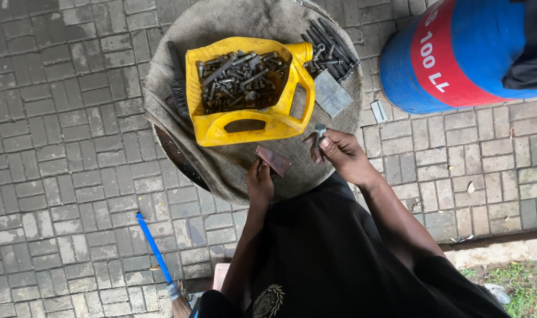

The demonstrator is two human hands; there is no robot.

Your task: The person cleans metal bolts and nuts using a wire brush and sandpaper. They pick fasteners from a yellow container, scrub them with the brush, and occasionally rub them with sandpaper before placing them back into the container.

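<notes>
Now my right hand (342,154) has its fingers (322,144) clamped on a grey bolt (320,131), its head poking up above them. My left hand (259,184) pinches a small reddish-brown scrap of abrasive paper (273,160), fingers together on its near edge. Both hover over the sacking-covered bench (233,168). Just beyond my fingers sits the cut-open yellow jug (248,88), heaped with dark bolts (239,79). Past my right hand lie a grey sheet (332,94) and a row of long bolts (330,50). Farther right stands a blue drum (463,53).
</notes>
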